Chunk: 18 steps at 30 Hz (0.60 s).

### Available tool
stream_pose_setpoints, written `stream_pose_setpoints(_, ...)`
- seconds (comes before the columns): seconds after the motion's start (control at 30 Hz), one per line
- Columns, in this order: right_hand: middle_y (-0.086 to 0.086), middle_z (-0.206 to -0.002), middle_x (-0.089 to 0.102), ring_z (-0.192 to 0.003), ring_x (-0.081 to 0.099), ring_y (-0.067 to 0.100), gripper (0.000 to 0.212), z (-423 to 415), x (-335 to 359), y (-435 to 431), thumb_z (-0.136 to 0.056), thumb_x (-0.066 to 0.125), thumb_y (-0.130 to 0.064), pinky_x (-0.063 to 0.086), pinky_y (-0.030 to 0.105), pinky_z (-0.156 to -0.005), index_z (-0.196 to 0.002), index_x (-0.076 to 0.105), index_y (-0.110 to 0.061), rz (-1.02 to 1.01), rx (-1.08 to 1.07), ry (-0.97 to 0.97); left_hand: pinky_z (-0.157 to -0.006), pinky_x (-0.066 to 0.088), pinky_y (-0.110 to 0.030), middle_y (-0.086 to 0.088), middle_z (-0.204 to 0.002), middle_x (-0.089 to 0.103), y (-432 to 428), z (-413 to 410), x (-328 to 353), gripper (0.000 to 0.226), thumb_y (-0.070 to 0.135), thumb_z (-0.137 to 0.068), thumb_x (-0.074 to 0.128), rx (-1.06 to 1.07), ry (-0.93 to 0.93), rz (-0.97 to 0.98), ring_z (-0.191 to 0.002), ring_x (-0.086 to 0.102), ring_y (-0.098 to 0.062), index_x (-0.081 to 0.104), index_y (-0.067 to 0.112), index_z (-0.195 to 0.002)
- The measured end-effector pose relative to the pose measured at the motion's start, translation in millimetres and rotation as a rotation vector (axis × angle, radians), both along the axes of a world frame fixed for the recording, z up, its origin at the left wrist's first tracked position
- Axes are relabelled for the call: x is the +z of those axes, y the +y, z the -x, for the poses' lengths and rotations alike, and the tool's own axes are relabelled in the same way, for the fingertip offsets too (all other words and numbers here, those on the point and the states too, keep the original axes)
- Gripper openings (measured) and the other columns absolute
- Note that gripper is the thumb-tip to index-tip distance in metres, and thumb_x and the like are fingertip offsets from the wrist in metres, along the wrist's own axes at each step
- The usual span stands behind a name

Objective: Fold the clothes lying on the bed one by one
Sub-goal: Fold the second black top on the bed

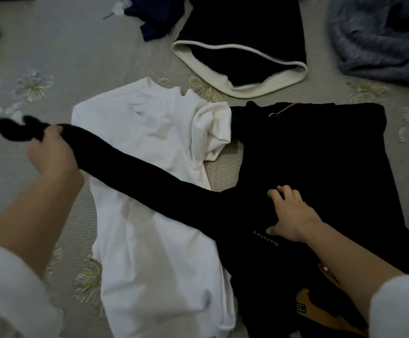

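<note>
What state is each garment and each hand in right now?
black top: spread out, sleeve pulled left
left hand: grips the sleeve
right hand: presses the black top
white T-shirt: unfolded, wrinkled, under the sleeve
cream-banded garment: unfolded
blue-grey garment: heaped

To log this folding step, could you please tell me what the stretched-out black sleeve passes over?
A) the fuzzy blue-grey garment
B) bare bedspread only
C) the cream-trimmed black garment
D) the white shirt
D: the black sleeve, gripped by the left hand, stretches across the white shirt.
</note>
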State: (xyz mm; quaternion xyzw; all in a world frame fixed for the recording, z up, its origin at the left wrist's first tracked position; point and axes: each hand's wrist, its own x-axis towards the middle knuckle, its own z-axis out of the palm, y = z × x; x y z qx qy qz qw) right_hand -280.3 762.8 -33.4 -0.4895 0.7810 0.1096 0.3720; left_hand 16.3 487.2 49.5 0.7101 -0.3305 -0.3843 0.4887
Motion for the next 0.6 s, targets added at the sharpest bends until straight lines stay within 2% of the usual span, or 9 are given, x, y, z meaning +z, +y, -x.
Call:
stream_pose_setpoints(0.07,0.002,-0.159,0.002,-0.146,0.002,0.024,0.094,-1,-5,12,-0.08,0.072,-0.044,0.019,0.042,-0.118,-0.15,0.013,-0.024,0.081,-0.059,-0.036,-0.09,0.046,-0.019,0.004,-0.111,0.057,18,35,7,0.037,0.018,-0.091,0.048,-0.095,-0.117,0.062,-0.1,0.058,-0.008,0.052,0.013,-0.128)
stream_pose_setpoints(0.1,0.0,-0.16,-0.001,-0.147,-0.001,0.021,0.089,-3,-7,21,-0.084,0.068,-0.044,0.015,0.04,-0.12,-0.152,0.013,-0.025,0.13,-0.077,-0.049,-0.091,0.043,-0.019,0.004,-0.111,0.053,26,54,10,0.033,0.018,-0.094,0.045,-0.153,-0.186,0.08,-0.102,0.054,-0.01,0.053,0.012,-0.126)
stream_pose_setpoints(0.2,-0.004,-0.161,0.004,-0.147,0.002,0.012,0.066,-6,-15,53,-0.096,0.053,-0.038,0.01,0.028,-0.12,-0.151,0.02,-0.025,0.318,-0.121,-0.049,-0.084,0.041,-0.026,-0.003,-0.097,0.051,53,124,23,0.014,0.019,-0.097,0.038,-0.351,-0.291,0.071,-0.092,0.049,-0.016,0.051,0.013,-0.098)
stream_pose_setpoints(0.3,-0.006,-0.157,0.019,-0.143,0.013,0.006,0.052,-4,-18,80,-0.098,0.051,-0.027,0.012,0.021,-0.116,-0.146,0.033,-0.022,0.443,-0.216,-0.062,-0.074,0.034,-0.026,0.0,-0.089,0.051,93,204,40,0.019,0.021,-0.101,0.035,-0.631,-0.306,0.088,-0.086,0.048,-0.017,0.048,0.01,-0.093)
stream_pose_setpoints(0.37,-0.007,-0.153,0.028,-0.14,0.02,0.005,0.048,1,-19,93,-0.096,0.053,-0.02,0.017,0.023,-0.115,-0.143,0.039,-0.021,0.493,-0.306,-0.072,-0.072,0.032,-0.026,-0.004,-0.096,0.055,126,251,47,0.021,0.024,-0.1,0.039,-0.953,-0.3,0.122,-0.093,0.052,-0.02,0.051,0.008,-0.093)
stream_pose_setpoints(0.4,-0.007,-0.149,0.033,-0.138,0.025,0.006,0.047,4,-20,99,-0.095,0.054,-0.018,0.021,0.024,-0.113,-0.141,0.043,-0.02,0.516,-0.351,-0.061,-0.075,0.034,-0.024,-0.007,-0.105,0.058,142,269,48,0.023,0.027,-0.099,0.043,-1.165,-0.289,0.104,-0.103,0.054,-0.022,0.054,0.007,-0.097)
stream_pose_setpoints(0.43,-0.007,-0.145,0.038,-0.134,0.031,0.006,0.045,8,-20,103,-0.095,0.055,-0.016,0.026,0.024,-0.111,-0.138,0.046,-0.02,0.54,-0.401,-0.042,-0.084,0.033,-0.02,-0.009,-0.123,0.057,156,281,44,0.029,0.031,-0.098,0.047,-1.392,-0.283,0.047,-0.119,0.051,-0.024,0.058,0.008,-0.112)
stream_pose_setpoints(0.5,-0.006,-0.131,0.048,-0.122,0.041,0.006,0.037,17,-21,112,-0.093,0.055,-0.012,0.034,0.023,-0.103,-0.13,0.053,-0.018,0.598,-0.539,-0.033,-0.098,0.021,-0.017,-0.012,-0.155,0.026,175,284,25,0.056,0.038,-0.096,0.051,-1.738,-0.37,-0.113,-0.142,0.025,-0.025,0.039,0.011,-0.144)
stream_pose_setpoints(0.6,-0.005,-0.111,0.054,-0.105,0.053,0.011,0.025,37,-15,121,-0.094,0.053,-0.008,0.046,0.029,-0.09,-0.115,0.056,-0.021,0.66,-0.808,-0.167,-0.114,0.014,-0.032,-0.01,-0.16,0.003,183,239,-20,0.067,0.038,-0.096,0.049,-1.79,-0.623,-0.216,-0.147,0.004,-0.029,0.019,0.014,-0.151)
